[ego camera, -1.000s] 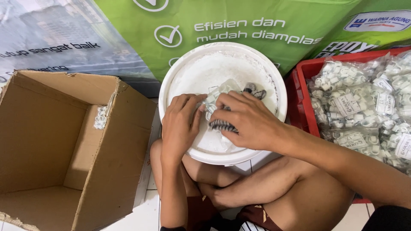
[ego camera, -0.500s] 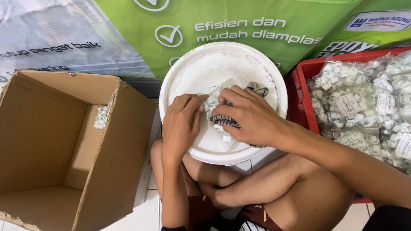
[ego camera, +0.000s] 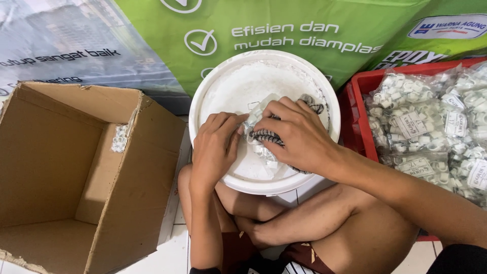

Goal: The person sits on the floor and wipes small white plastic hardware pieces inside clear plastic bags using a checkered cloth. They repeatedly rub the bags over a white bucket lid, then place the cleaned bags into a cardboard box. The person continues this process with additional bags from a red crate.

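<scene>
A white round bucket lid [ego camera: 238, 86] lies in front of me, over my crossed legs. On it rests a clear plastic bag of small white clips [ego camera: 264, 152]. My right hand [ego camera: 297, 134] presses a black-and-white patterned cloth [ego camera: 266, 136] onto the bag and grips it. My left hand [ego camera: 215, 147] lies on the lid's left side, its fingertips touching the bag's edge. Most of the bag is hidden under the right hand.
An open cardboard box [ego camera: 76, 167], with nothing visible inside, stands at the left. A red crate [ego camera: 357, 106] at the right holds several bags of white clips [ego camera: 431, 127]. Green and grey printed sacks [ego camera: 284, 35] lie behind. White floor tiles [ego camera: 172, 248] show below.
My right hand has shifted the cloth slightly over the bag; the left hand stays at the bag's edge. Nothing else has moved.
</scene>
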